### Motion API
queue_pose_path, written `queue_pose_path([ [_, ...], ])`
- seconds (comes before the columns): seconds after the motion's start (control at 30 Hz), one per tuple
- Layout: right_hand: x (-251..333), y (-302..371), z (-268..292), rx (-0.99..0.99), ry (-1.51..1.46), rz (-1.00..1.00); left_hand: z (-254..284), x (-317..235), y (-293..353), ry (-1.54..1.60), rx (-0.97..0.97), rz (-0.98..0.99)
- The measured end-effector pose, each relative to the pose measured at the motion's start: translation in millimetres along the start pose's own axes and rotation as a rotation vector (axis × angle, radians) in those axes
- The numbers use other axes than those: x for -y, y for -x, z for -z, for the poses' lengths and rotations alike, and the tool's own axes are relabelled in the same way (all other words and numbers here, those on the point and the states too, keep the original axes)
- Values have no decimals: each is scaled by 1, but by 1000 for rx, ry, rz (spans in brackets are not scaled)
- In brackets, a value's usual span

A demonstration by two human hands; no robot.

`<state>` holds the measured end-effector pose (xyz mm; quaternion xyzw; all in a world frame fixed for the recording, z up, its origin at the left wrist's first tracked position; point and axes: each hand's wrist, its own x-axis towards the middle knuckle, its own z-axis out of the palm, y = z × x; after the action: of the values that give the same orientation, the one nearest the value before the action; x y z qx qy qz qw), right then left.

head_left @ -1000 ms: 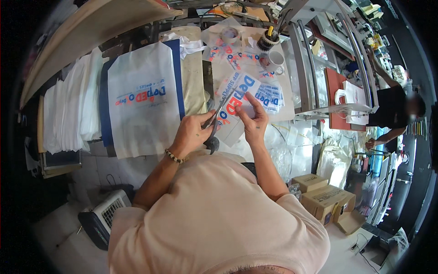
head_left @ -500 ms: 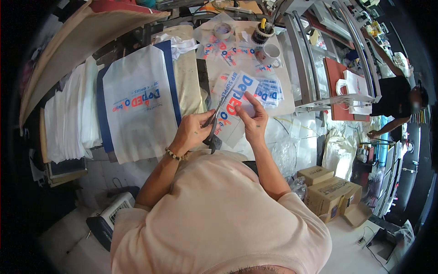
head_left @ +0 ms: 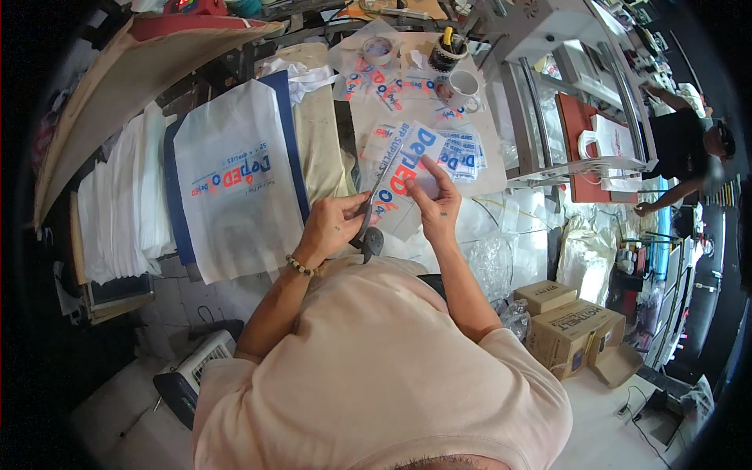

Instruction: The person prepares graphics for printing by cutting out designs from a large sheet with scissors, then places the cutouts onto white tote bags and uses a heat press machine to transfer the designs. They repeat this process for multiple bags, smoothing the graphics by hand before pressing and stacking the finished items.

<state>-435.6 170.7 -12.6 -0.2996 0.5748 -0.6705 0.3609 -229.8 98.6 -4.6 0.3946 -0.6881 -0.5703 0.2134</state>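
In my left hand (head_left: 334, 225) is a pair of scissors (head_left: 365, 222), my fingers wrapped round its dark handles. The blades point away from me along the left side of a clear film sheet (head_left: 406, 163) with blue and red print. My right hand (head_left: 439, 205) pinches this sheet at its right edge between thumb and fingers. Several cut printed pieces (head_left: 464, 153) lie just beyond my right hand on the work board (head_left: 495, 174). How far the blades have gone into the film is hard to make out.
A white mug (head_left: 461, 92), a pen holder (head_left: 447, 56) and a tape roll (head_left: 377, 52) stand farther back. To the left are a printed white bag (head_left: 235, 227) on a blue board and stacked white bags (head_left: 117, 211). Cardboard boxes (head_left: 576, 333) sit lower right; another person (head_left: 681, 157) is at far right.
Both hands keep their hold on the scissors and the film, with only slight movement. The view has shifted a little. At far right, the other person's head and arms have moved slightly.
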Motion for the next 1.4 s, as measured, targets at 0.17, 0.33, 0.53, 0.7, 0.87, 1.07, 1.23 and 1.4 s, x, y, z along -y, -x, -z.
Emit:
queue_pose_path([
  [0.17, -7, 0, 10, -13, 98, 56, -8, -12, -6, 30, -26, -16],
  [0.33, -7, -2, 10, -2, 86, 25, -13, -17, -7, 135, 10, -1],
  [0.53, -12, -6, 11, 8, 97, 14, -6, -21, -6, 10, -5, -35],
  [0.7, -5, -5, 5, 23, 62, 0, -4, -46, -11, 22, 35, 62],
  [0.87, -10, -6, 9, 24, 18, -29, -8, -34, -16, 21, 34, 17],
  [1.07, -15, -3, 10, 13, 30, -51, -13, -39, -29, -20, 54, 79],
  [1.23, -21, -6, 12, -16, 38, -78, -14, -22, -39, -62, 63, 73],
  [1.4, -31, -7, 17, -21, 96, -25, -18, -30, -55, -44, 113, 114],
])
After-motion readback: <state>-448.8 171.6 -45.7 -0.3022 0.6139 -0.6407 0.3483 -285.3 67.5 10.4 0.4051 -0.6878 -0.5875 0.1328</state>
